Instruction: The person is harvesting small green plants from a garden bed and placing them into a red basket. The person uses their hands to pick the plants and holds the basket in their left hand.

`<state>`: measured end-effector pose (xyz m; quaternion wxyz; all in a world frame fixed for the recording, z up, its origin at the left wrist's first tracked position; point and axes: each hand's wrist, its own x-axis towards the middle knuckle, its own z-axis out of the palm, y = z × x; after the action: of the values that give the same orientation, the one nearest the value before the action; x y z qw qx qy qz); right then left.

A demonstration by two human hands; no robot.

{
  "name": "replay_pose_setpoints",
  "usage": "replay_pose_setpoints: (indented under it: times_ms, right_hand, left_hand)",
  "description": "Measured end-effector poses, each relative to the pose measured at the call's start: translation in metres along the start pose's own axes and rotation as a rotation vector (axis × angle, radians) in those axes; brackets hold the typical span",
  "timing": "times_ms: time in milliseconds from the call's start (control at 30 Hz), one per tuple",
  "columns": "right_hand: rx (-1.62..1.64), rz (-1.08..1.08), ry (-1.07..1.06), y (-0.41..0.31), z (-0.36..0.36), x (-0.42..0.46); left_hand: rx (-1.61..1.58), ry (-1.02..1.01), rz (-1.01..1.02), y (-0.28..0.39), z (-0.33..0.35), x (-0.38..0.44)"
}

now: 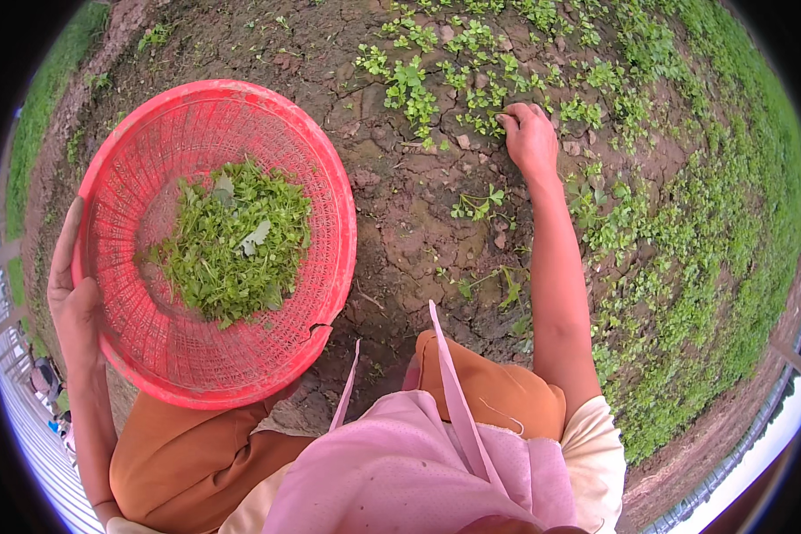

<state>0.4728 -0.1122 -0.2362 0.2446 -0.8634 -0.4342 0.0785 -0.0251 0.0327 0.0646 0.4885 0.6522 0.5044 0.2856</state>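
My left hand (77, 294) grips the left rim of a red plastic colander basket (327, 267), thumb over the edge. The basket tilts towards me above my left knee, and its rim is cracked at the lower right. Inside lies a heap of cut leafy greens (233, 247), with a couple of paler leaves on top. My right hand (532, 137) reaches down to the soil, its fingers curled at a small green leafy plant (484, 122). The fingertips are partly hidden, so whether they pinch a stem is unclear.
Cracked soil (400, 233) with small clods spreads ahead of me. Loose sprigs (477, 203) lie near my right forearm. A dense bed of low green plants (694, 267) covers the right side. Another person (47, 380) appears far off at the left edge.
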Motion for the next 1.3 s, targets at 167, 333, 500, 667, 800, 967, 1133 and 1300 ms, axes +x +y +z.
replay_pose_setpoints:
  times_ms: [167, 333, 500, 667, 800, 967, 1133, 1300]
  right_hand:
    - [0.219, 0.017, -0.05, 0.023, 0.011, 0.02]
    - [-0.147, -0.117, -0.041, -0.001, 0.015, 0.029]
    - [0.097, -0.258, 0.119, 0.013, 0.027, 0.036]
    - [0.905, 0.317, -0.149, 0.019, -0.013, 0.009]
    - [0.226, -0.076, -0.103, 0.009, -0.014, -0.018]
    - [0.328, -0.022, -0.097, 0.003, 0.004, -0.019]
    - [0.093, -0.197, -0.035, -0.005, 0.003, -0.015]
    - [0.15, -0.215, -0.06, -0.021, 0.014, -0.017]
  left_hand:
    - [0.016, -0.007, 0.005, -0.001, -0.002, 0.0]
    - [-0.045, -0.024, 0.001, 0.0, 0.0, 0.0]
    - [-0.067, 0.008, -0.001, 0.0, 0.006, 0.0]
    - [-0.063, -0.006, 0.013, -0.004, -0.004, -0.001]
    - [-0.07, 0.037, -0.003, -0.006, 0.002, 0.001]
    - [-0.054, 0.02, -0.005, -0.003, -0.001, 0.001]
    - [-0.046, -0.01, 0.027, -0.004, -0.001, -0.002]
    - [-0.036, -0.009, 0.009, -0.003, 0.001, -0.001]
